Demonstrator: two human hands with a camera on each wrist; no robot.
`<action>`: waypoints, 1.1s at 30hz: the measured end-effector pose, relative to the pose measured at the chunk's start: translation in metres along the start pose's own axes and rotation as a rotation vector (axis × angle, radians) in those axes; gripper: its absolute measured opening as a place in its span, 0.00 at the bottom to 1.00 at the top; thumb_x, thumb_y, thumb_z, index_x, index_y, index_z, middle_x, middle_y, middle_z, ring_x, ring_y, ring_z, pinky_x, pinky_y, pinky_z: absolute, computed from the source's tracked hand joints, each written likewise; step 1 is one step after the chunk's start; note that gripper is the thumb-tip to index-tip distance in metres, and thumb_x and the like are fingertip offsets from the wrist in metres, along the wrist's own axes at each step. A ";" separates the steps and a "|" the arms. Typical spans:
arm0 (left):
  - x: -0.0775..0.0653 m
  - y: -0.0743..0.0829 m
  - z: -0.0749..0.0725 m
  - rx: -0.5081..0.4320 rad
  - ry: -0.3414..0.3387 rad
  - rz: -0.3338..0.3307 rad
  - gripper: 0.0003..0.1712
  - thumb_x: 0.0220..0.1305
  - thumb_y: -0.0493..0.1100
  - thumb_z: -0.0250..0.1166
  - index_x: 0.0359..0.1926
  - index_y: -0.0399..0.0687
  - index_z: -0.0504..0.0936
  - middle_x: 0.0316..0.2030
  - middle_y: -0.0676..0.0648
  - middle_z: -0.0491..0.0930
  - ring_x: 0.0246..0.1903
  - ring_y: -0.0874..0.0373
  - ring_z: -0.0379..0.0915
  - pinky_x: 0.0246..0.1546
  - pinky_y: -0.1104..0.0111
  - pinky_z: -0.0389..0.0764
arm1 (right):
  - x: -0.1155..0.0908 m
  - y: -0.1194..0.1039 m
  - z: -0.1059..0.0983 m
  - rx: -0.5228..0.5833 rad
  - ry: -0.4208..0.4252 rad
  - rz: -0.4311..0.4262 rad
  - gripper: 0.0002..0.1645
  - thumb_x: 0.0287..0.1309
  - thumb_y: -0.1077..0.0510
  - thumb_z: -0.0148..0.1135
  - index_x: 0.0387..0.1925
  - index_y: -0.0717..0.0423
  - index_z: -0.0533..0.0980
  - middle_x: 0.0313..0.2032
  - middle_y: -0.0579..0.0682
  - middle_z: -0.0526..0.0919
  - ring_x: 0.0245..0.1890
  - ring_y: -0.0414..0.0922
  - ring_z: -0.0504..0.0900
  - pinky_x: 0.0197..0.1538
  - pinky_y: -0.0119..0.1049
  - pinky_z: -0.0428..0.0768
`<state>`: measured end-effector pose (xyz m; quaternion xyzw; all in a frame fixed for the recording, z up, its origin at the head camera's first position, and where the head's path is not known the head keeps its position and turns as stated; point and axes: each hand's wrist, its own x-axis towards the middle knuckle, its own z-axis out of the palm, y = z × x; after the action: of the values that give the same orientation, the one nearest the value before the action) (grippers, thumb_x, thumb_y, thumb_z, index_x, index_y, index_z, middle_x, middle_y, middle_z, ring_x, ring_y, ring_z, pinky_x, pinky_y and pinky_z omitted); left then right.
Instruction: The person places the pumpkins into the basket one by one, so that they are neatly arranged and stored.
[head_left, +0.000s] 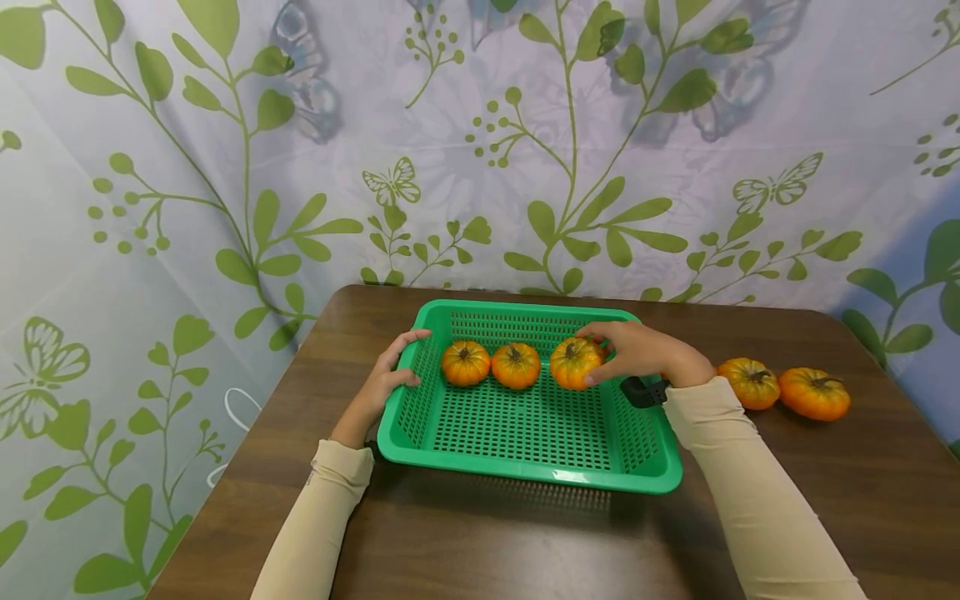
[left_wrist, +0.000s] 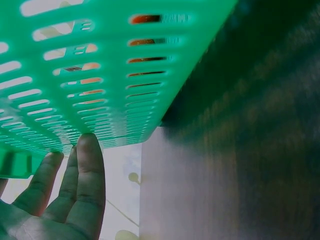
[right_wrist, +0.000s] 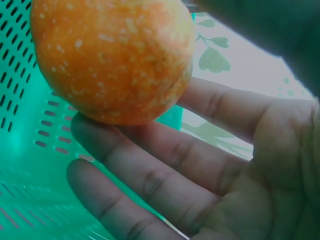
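Note:
A green plastic basket [head_left: 517, 479] with slotted walls stands on the table. Inside it, toward the back left, sit two small orange pumpkins, the left pumpkin [head_left: 465, 364] and the middle pumpkin [head_left: 516, 367]. My right hand [head_left: 637, 350] pinches a third pumpkin [head_left: 576, 363] between thumb and fingers at the basket's right side; its mottled underside shows in the right wrist view above the fingers [right_wrist: 150, 175]. My left hand [head_left: 382, 379] holds the basket's left rim, thumb and index finger at the edge. Other left fingers [left_wrist: 90, 185] touch the outer slotted wall in the left wrist view.
Right of the basket, two more pumpkins, a nearer one [head_left: 750, 383] and a farther one [head_left: 815, 394], lie side by side on the brown wooden table [head_left: 465, 550]. A leaf-patterned curtain [head_left: 465, 208] hangs behind the table. A white cord [head_left: 242, 408] shows past its left edge.

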<state>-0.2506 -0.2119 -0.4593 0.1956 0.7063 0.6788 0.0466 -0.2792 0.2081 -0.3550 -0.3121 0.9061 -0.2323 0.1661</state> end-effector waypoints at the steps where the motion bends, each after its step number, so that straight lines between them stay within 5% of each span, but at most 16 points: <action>1: 0.000 0.000 0.000 0.000 0.001 0.000 0.46 0.56 0.29 0.55 0.79 0.32 0.61 0.72 0.25 0.63 0.52 0.43 0.71 0.45 0.66 0.80 | 0.002 0.001 0.000 0.000 -0.006 0.008 0.46 0.64 0.49 0.78 0.73 0.71 0.70 0.65 0.72 0.76 0.63 0.69 0.78 0.60 0.61 0.81; 33: 0.000 0.002 0.001 -0.006 -0.001 0.015 0.46 0.55 0.30 0.55 0.78 0.31 0.61 0.69 0.24 0.65 0.54 0.41 0.73 0.48 0.65 0.82 | 0.039 -0.001 0.009 -0.110 -0.130 0.202 0.47 0.62 0.52 0.79 0.75 0.67 0.70 0.69 0.74 0.73 0.68 0.71 0.73 0.65 0.63 0.77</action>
<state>-0.2496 -0.2109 -0.4577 0.2008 0.7027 0.6812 0.0425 -0.3038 0.1790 -0.3683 -0.2426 0.9315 -0.1436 0.2298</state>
